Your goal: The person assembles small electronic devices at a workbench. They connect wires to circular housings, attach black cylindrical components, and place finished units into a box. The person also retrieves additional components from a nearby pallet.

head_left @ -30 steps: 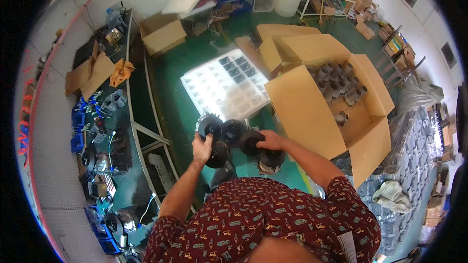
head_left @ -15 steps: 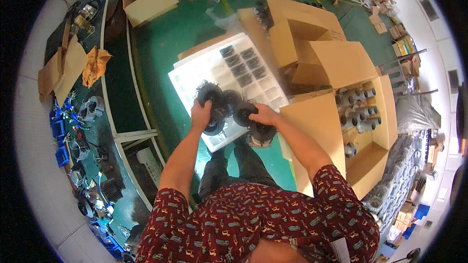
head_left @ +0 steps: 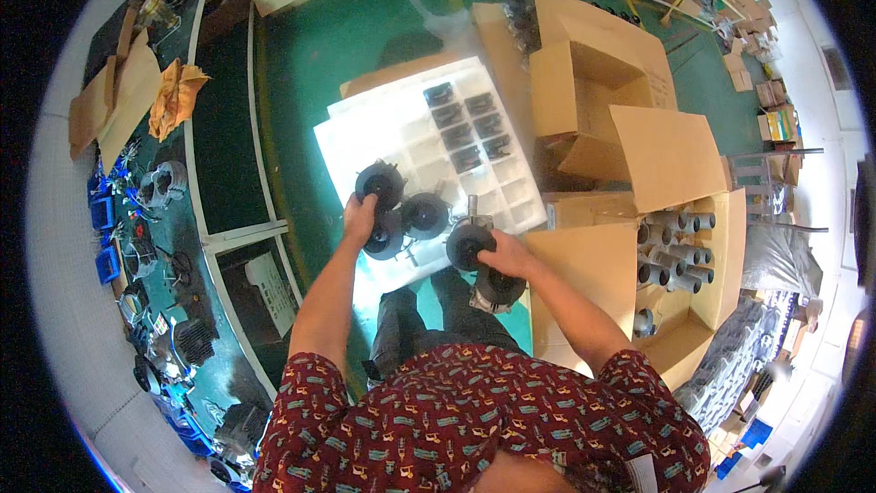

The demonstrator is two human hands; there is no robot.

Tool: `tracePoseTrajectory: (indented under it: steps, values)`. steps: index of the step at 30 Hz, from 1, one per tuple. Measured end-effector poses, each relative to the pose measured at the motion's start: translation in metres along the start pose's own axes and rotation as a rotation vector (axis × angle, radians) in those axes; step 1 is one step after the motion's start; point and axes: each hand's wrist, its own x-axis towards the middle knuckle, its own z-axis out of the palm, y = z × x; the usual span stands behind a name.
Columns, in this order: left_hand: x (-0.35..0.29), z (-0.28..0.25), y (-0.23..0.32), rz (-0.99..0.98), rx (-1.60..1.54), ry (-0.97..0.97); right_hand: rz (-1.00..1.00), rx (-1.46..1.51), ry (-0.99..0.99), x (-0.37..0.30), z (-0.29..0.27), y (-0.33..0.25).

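Note:
Over the near part of a white foam tray [head_left: 370, 132], my left hand [head_left: 359, 217] is closed on a cluster of round black disc-topped parts [head_left: 379, 183] with metal fittings at their edges. A further black disc part [head_left: 424, 216] sits against that cluster; whether my left hand also bears it I cannot tell. My right hand [head_left: 511, 254] grips a pair of similar disc-topped parts [head_left: 470, 245], with silvery metal showing beneath, just off the tray's near right corner. Several black pieces [head_left: 458, 135] stand in the tray's pockets.
To the right, an open cardboard box [head_left: 721, 260] holds several grey cylindrical parts [head_left: 673, 251]. Another open carton [head_left: 602, 82] stands behind it. A long workbench [head_left: 196, 246] with loose parts and blue bins runs along the left. Green floor [head_left: 301, 64] shows around the tray.
My right hand has drawn away to the right and nearer my body with its disc-topped parts, widening the gap to the left cluster. My left hand has shifted slightly left. The view has shifted too.

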Motion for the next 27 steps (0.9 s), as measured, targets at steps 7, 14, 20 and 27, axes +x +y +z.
tracePoseTrajectory:
  steps: [7,14,20,27]
  values:
    - [0.039,-0.009,0.052,0.217,0.152,-0.309,-0.010,0.095,0.093,-0.018,0.003,-0.019]
    - [0.064,-0.001,0.034,0.063,-0.265,0.040,0.029,0.224,0.170,-0.029,0.016,-0.001]
    - [0.054,-0.022,0.001,-0.053,-0.600,0.223,-0.018,0.210,0.195,-0.060,-0.012,-0.045]
    - [-0.088,-0.043,0.046,0.271,-0.397,0.193,-0.217,0.203,0.059,-0.061,-0.026,-0.091]
